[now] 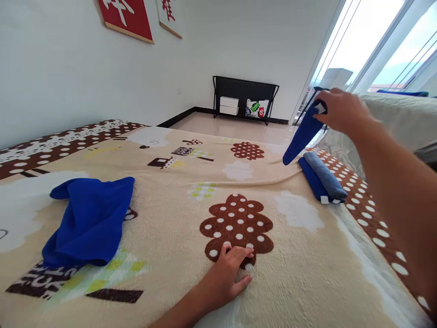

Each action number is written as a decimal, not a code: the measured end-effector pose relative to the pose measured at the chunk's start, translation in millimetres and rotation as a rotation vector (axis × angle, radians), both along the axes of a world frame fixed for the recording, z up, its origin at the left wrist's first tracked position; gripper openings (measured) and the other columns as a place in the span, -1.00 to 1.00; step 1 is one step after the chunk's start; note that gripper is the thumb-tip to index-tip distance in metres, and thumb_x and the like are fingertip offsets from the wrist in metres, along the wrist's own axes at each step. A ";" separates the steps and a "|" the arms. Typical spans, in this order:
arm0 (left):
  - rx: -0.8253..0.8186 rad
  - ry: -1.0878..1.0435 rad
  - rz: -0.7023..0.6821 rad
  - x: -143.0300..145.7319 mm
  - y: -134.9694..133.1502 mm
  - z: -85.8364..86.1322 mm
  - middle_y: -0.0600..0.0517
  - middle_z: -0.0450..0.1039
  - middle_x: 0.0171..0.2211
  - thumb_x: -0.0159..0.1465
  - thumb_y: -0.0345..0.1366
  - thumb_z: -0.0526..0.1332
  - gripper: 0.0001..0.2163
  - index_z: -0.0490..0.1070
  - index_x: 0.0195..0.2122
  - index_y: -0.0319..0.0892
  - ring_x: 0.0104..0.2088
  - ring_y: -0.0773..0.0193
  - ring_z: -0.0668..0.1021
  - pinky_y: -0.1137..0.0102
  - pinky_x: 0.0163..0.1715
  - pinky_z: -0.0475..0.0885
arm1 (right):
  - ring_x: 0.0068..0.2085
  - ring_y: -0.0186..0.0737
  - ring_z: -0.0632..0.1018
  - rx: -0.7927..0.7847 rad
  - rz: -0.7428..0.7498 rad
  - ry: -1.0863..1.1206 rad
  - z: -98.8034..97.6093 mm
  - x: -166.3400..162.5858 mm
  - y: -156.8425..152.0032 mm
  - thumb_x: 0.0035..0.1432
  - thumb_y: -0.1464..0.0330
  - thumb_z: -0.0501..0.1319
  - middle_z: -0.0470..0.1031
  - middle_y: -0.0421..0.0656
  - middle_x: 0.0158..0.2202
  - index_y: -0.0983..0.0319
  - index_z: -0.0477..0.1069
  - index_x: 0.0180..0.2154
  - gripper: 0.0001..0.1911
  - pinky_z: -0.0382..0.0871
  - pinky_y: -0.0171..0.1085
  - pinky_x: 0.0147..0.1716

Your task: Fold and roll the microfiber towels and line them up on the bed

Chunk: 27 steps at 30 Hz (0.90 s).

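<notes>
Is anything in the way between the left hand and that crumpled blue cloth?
Nothing visible is: between the left hand and the crumpled blue cloth there is only the patterned blanket. The rolled grey-blue towel lies off on the hand's other side.

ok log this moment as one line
right hand: holding tagged blue cloth | left hand: on patterned blanket | view right: cloth bundles | view left: crumpled blue cloth

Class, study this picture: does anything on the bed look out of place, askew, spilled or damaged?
The blue cloth at the left stands out: it lies loose and rumpled, whereas the two bundles at the right are compact and neat. The blanket is also wrinkled across its middle. No spill or damage shows.
</notes>
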<state>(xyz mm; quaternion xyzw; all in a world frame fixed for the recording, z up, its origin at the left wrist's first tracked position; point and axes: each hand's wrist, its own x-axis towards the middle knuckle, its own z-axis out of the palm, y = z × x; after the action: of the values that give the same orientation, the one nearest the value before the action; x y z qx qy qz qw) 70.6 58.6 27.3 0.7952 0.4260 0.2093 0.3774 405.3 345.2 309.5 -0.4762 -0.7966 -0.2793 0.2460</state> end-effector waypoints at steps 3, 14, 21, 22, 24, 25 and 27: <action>-0.026 -0.002 0.003 -1.1 -0.2 1.0 -0.05 0.45 0.09 0.20 -0.33 0.25 -0.49 0.23 0.19 0.00 0.12 0.10 0.44 0.06 0.25 0.00 | 0.01 -0.07 0.43 -0.007 -0.106 -0.073 -69.4 -13.3 -5.4 0.38 0.27 0.00 0.39 0.17 0.09 0.36 0.40 0.05 -0.61 0.24 -0.10 -0.09; 0.005 -0.061 -0.014 -4.5 -2.0 -3.8 -0.01 0.46 0.08 0.18 -0.35 0.28 -0.53 0.28 0.12 -0.02 0.11 0.13 0.45 0.15 0.20 0.05 | -0.14 -0.05 0.47 -0.251 -0.176 -0.227 -310.4 -6.1 -61.9 0.26 0.54 -0.01 0.41 0.13 0.07 0.24 0.42 0.02 -0.62 0.30 -0.14 -0.17; 0.133 0.017 -0.023 -6.4 -5.2 1.8 -0.03 0.47 0.08 0.24 -0.33 0.23 -0.63 0.32 0.09 -0.06 0.10 0.12 0.47 0.15 0.18 0.16 | 0.07 0.09 0.44 -0.241 -0.198 -0.152 -322.1 0.5 -84.2 0.28 0.52 -0.05 0.26 0.11 0.26 0.27 0.32 0.17 -0.53 0.30 0.00 0.00; 0.193 0.053 -0.010 -14.0 -6.1 2.5 -0.03 0.47 0.08 0.26 -0.33 0.21 -0.64 0.33 0.09 -0.06 0.09 0.13 0.47 0.16 0.17 0.20 | 0.09 0.09 0.43 -0.239 -0.198 -0.134 -325.4 1.7 -92.3 0.27 0.52 -0.06 0.24 0.10 0.28 0.26 0.29 0.19 -0.51 0.29 0.02 0.02; 0.345 0.142 0.070 -42.8 -7.3 3.6 -0.03 0.47 0.08 0.30 -0.33 0.15 -0.69 0.35 0.08 -0.05 0.09 0.14 0.47 0.19 0.12 0.27 | 0.12 0.07 0.42 -0.246 -0.189 -0.099 -333.8 8.4 -113.6 0.27 0.52 -0.07 0.21 0.06 0.31 0.25 0.25 0.23 -0.48 0.27 0.02 0.07; 0.428 0.194 0.142 -64.3 -7.4 4.5 -0.03 0.47 0.08 0.32 -0.31 0.13 -0.72 0.37 0.06 -0.05 0.09 0.14 0.47 0.20 0.11 0.29 | 0.13 0.04 0.43 -0.256 -0.178 -0.085 -338.5 14.2 -126.6 0.28 0.51 -0.07 0.22 0.03 0.31 0.24 0.24 0.23 -0.48 0.27 0.01 0.09; 0.582 0.312 0.363 -118.9 -6.6 7.2 -0.06 0.47 0.07 0.35 -0.26 0.09 -0.76 0.39 0.02 -0.07 0.10 0.10 0.47 0.19 0.12 0.28 | 0.13 -0.05 0.45 -0.285 -0.147 -0.058 -347.9 29.6 -155.7 0.31 0.45 -0.07 0.28 -0.03 0.28 0.22 0.25 0.22 -0.52 0.28 -0.06 0.11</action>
<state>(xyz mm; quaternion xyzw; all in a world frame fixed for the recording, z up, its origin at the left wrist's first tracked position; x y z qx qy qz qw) -48.2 52.0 34.5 0.8030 0.5351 0.2614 0.0229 434.9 189.6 -38.4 -0.5551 -0.7980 -0.1943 0.1316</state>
